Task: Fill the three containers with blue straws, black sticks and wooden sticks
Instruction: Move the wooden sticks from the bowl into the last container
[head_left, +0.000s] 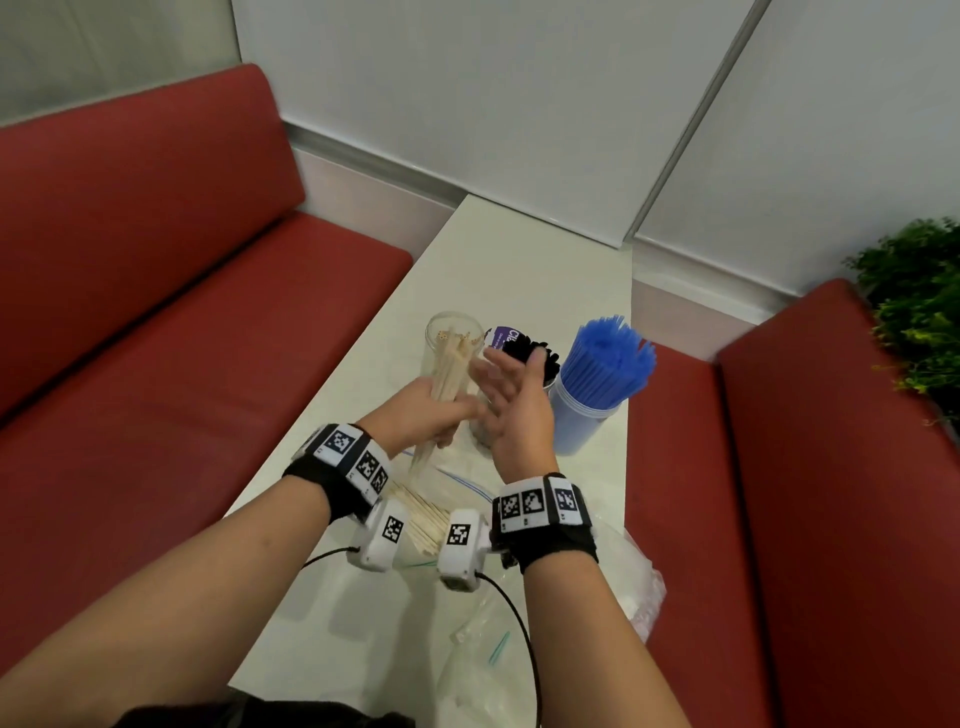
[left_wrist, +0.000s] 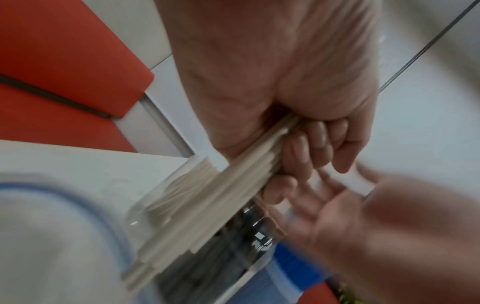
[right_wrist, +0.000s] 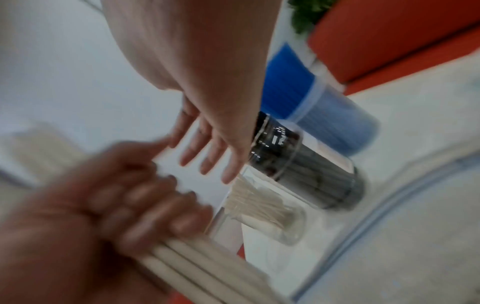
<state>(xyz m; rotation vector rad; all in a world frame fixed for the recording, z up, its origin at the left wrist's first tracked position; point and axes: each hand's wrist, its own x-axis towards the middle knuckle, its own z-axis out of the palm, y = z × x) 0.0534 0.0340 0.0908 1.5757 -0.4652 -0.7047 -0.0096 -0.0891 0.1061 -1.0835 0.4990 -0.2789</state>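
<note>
My left hand (head_left: 428, 415) grips a bundle of wooden sticks (head_left: 441, 400), its fingers (left_wrist: 303, 152) curled round them. The bundle's far end is tilted toward the mouth of a clear container (head_left: 451, 338) that holds some wooden sticks (right_wrist: 257, 203). My right hand (head_left: 514, 400) hovers open just right of the bundle with fingers (right_wrist: 207, 150) spread and holds nothing. Behind it stands a clear container of black sticks (head_left: 527, 345). A translucent container packed with blue straws (head_left: 597, 384) stands to its right.
More wooden sticks (head_left: 423, 514) lie in an opened plastic bag near the wrists. Crumpled clear bags (head_left: 613, 587) cover the near end of the narrow white table (head_left: 498, 260). Red benches (head_left: 182, 338) flank it, and a green plant (head_left: 919, 312) sits at the far right.
</note>
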